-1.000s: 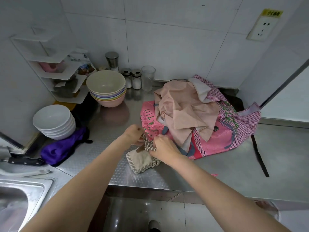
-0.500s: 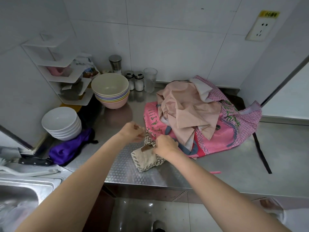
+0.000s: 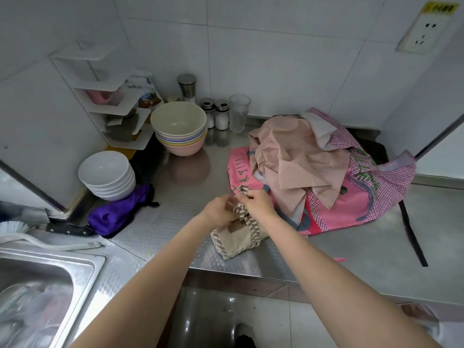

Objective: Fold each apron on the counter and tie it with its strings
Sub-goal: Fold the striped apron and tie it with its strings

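We're looking at a stainless steel counter (image 3: 190,189) with a dimpled surface. The rolled beige apron (image 3: 236,238) sits right under the grip, near the front edge. Just beyond and right of the grip there's a heap of aprons (image 3: 326,172), pink and checked. Left of the grip: a purple cloth (image 3: 118,214) and stacked white bowls (image 3: 108,174). Farther back sit pastel bowls (image 3: 179,131), two shakers (image 3: 216,116) and a clear glass (image 3: 239,113). A black strap (image 3: 411,234) trails off right.

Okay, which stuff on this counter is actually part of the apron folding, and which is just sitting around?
Job: folded beige apron, its striped string, apron pile, left hand, right hand.
Lying about: bowls, white bowls, purple cloth, shakers, knife.
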Action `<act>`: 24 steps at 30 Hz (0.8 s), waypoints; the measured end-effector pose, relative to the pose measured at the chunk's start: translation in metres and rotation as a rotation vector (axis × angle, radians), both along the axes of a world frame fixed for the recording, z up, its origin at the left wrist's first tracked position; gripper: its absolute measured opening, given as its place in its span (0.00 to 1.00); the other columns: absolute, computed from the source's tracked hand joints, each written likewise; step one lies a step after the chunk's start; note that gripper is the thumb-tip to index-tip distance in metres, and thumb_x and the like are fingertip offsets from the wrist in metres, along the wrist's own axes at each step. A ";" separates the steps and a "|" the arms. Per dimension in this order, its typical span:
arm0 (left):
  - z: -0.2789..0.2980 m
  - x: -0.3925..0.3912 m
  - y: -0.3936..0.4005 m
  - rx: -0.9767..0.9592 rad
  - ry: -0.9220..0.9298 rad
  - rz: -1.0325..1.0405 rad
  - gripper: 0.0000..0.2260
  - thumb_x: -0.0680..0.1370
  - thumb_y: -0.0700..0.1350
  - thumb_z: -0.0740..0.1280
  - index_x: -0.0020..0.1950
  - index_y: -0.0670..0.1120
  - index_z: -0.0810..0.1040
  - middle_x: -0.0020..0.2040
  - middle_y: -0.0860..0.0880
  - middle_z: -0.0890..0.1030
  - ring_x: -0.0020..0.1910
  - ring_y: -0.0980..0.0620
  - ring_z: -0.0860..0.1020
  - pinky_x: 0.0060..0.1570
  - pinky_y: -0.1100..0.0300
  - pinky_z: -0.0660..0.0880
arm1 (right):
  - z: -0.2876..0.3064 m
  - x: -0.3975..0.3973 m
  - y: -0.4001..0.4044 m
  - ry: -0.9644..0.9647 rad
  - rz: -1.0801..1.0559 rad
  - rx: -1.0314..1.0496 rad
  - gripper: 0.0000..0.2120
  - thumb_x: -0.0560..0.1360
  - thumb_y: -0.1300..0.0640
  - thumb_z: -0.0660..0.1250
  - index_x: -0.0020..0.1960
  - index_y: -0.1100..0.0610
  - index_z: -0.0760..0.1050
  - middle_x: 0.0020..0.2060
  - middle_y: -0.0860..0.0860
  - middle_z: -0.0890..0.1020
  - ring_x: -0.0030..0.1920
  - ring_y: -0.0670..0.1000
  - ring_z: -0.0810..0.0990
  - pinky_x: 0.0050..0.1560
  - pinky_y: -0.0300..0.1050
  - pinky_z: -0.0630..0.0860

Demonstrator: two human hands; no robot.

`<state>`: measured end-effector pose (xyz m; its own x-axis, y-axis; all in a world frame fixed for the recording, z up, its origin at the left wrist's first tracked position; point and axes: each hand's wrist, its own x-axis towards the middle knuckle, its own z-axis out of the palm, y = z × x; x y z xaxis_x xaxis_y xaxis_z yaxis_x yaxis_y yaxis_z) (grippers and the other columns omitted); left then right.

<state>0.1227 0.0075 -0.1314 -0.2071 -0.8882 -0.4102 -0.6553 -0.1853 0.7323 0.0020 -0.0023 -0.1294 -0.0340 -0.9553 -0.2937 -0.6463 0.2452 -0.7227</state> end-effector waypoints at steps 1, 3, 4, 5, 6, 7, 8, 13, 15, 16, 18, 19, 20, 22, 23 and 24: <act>-0.001 0.001 -0.001 -0.104 -0.206 -0.054 0.14 0.76 0.40 0.66 0.61 0.40 0.73 0.54 0.41 0.80 0.55 0.43 0.77 0.51 0.56 0.72 | -0.002 0.001 0.000 -0.005 -0.008 0.009 0.23 0.78 0.54 0.63 0.26 0.57 0.62 0.24 0.50 0.63 0.28 0.49 0.63 0.32 0.46 0.58; 0.002 0.005 -0.001 -0.257 -0.463 -0.158 0.12 0.77 0.44 0.64 0.59 0.42 0.76 0.56 0.41 0.79 0.58 0.41 0.76 0.54 0.55 0.70 | -0.005 -0.001 -0.003 0.021 -0.058 0.008 0.21 0.79 0.54 0.62 0.28 0.58 0.67 0.25 0.50 0.64 0.33 0.53 0.67 0.37 0.45 0.61; 0.003 0.008 0.000 -0.287 -0.492 -0.186 0.12 0.78 0.45 0.63 0.58 0.42 0.77 0.56 0.40 0.79 0.58 0.41 0.76 0.54 0.54 0.70 | -0.007 -0.002 -0.005 0.043 -0.087 -0.002 0.22 0.79 0.54 0.61 0.27 0.57 0.65 0.26 0.50 0.63 0.37 0.53 0.68 0.39 0.45 0.61; 0.005 0.013 0.000 -0.298 -0.501 -0.199 0.11 0.78 0.46 0.63 0.57 0.42 0.78 0.56 0.40 0.80 0.58 0.41 0.75 0.53 0.54 0.69 | -0.010 -0.003 -0.008 0.054 -0.111 -0.010 0.23 0.79 0.55 0.61 0.26 0.56 0.62 0.26 0.50 0.62 0.38 0.53 0.67 0.39 0.45 0.60; 0.007 0.019 -0.001 -0.289 -0.495 -0.202 0.11 0.78 0.46 0.64 0.56 0.42 0.78 0.54 0.40 0.80 0.57 0.41 0.76 0.52 0.54 0.69 | -0.013 -0.003 -0.008 0.056 -0.131 -0.023 0.24 0.79 0.55 0.61 0.26 0.55 0.59 0.26 0.50 0.62 0.39 0.53 0.67 0.39 0.45 0.60; 0.009 0.024 -0.002 -0.264 -0.475 -0.195 0.12 0.77 0.47 0.65 0.54 0.40 0.79 0.53 0.40 0.80 0.55 0.41 0.76 0.51 0.55 0.69 | -0.015 -0.002 -0.008 0.048 -0.149 -0.034 0.24 0.79 0.55 0.61 0.26 0.55 0.58 0.26 0.51 0.62 0.38 0.53 0.67 0.39 0.45 0.60; 0.010 0.028 -0.004 -0.227 -0.450 -0.187 0.12 0.77 0.47 0.66 0.52 0.39 0.79 0.52 0.39 0.80 0.53 0.41 0.77 0.49 0.55 0.70 | -0.015 -0.002 -0.009 0.035 -0.151 -0.039 0.24 0.79 0.56 0.61 0.26 0.55 0.58 0.25 0.51 0.62 0.38 0.53 0.67 0.39 0.45 0.60; 0.005 0.017 -0.007 -0.006 -0.438 -0.273 0.27 0.70 0.59 0.70 0.62 0.46 0.72 0.58 0.46 0.77 0.59 0.46 0.73 0.57 0.58 0.70 | 0.005 -0.012 -0.005 0.083 0.100 0.023 0.17 0.77 0.53 0.64 0.32 0.57 0.67 0.28 0.50 0.70 0.33 0.51 0.70 0.30 0.41 0.60; -0.003 0.008 -0.003 0.017 -0.487 -0.335 0.31 0.66 0.60 0.74 0.63 0.48 0.70 0.58 0.47 0.77 0.60 0.46 0.74 0.58 0.56 0.71 | 0.016 -0.017 -0.001 0.154 0.237 0.110 0.09 0.74 0.52 0.67 0.40 0.57 0.73 0.35 0.51 0.76 0.39 0.50 0.75 0.33 0.38 0.65; -0.007 0.005 -0.002 -0.004 -0.497 -0.361 0.30 0.65 0.59 0.75 0.62 0.48 0.71 0.58 0.47 0.78 0.59 0.46 0.75 0.55 0.57 0.71 | 0.022 -0.017 0.002 0.216 0.315 0.144 0.08 0.72 0.52 0.68 0.44 0.57 0.74 0.37 0.51 0.77 0.42 0.51 0.75 0.33 0.37 0.66; -0.008 0.002 0.002 -0.072 -0.496 -0.389 0.28 0.65 0.57 0.75 0.61 0.48 0.73 0.56 0.47 0.80 0.57 0.46 0.77 0.52 0.58 0.72 | 0.032 -0.013 0.011 0.366 0.453 0.168 0.10 0.70 0.53 0.70 0.45 0.59 0.74 0.40 0.52 0.76 0.44 0.52 0.75 0.31 0.37 0.65; -0.008 0.001 0.004 -0.100 -0.484 -0.379 0.27 0.65 0.57 0.75 0.60 0.48 0.74 0.56 0.47 0.80 0.57 0.47 0.77 0.51 0.58 0.72 | 0.034 -0.008 0.016 0.454 0.492 0.161 0.11 0.69 0.54 0.71 0.42 0.60 0.73 0.42 0.54 0.77 0.45 0.53 0.76 0.32 0.39 0.67; -0.007 0.001 0.006 -0.128 -0.478 -0.366 0.26 0.66 0.56 0.75 0.59 0.48 0.75 0.55 0.47 0.81 0.56 0.47 0.78 0.51 0.58 0.72 | 0.033 -0.002 0.021 0.537 0.515 0.143 0.11 0.68 0.55 0.71 0.39 0.60 0.71 0.44 0.56 0.77 0.47 0.55 0.77 0.35 0.39 0.68; -0.003 -0.002 0.016 -0.192 -0.510 -0.376 0.24 0.67 0.55 0.73 0.58 0.46 0.75 0.56 0.45 0.80 0.57 0.45 0.77 0.52 0.57 0.72 | 0.026 0.008 0.032 0.613 0.490 0.111 0.08 0.68 0.59 0.72 0.41 0.60 0.74 0.48 0.58 0.78 0.51 0.56 0.79 0.41 0.44 0.72; -0.003 -0.003 0.021 -0.222 -0.527 -0.380 0.24 0.69 0.55 0.73 0.59 0.44 0.74 0.57 0.44 0.78 0.58 0.44 0.77 0.53 0.55 0.72 | 0.021 0.011 0.035 0.627 0.458 0.101 0.09 0.69 0.61 0.71 0.48 0.61 0.76 0.51 0.58 0.79 0.53 0.57 0.79 0.46 0.46 0.75; -0.003 -0.004 0.027 -0.243 -0.525 -0.370 0.25 0.69 0.54 0.72 0.61 0.43 0.72 0.58 0.44 0.75 0.58 0.43 0.76 0.55 0.53 0.71 | 0.017 0.013 0.037 0.646 0.428 0.089 0.12 0.71 0.62 0.69 0.54 0.62 0.76 0.55 0.58 0.78 0.56 0.57 0.78 0.50 0.47 0.75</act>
